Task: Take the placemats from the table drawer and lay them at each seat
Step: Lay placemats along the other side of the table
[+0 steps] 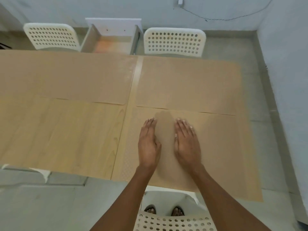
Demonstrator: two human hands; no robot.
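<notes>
Three tan placemats lie on the light wooden table (66, 134). One placemat (66, 77) covers the far left, another (188, 84) the far right, and a third (221, 147) lies at the near right seat. My left hand (148, 144) and my right hand (187, 142) rest flat, side by side, on that near right placemat, fingers together and holding nothing. The near left part of the table shows bare wood. The table drawer (113, 42) stands pulled out at the far side, and its inside looks empty.
Two white perforated chairs (51, 36) (174, 41) stand at the far side, either side of the drawer. A white chair (171, 220) is right below me at the near edge, another chair's corner (40, 172) at the near left. A wall runs along the right.
</notes>
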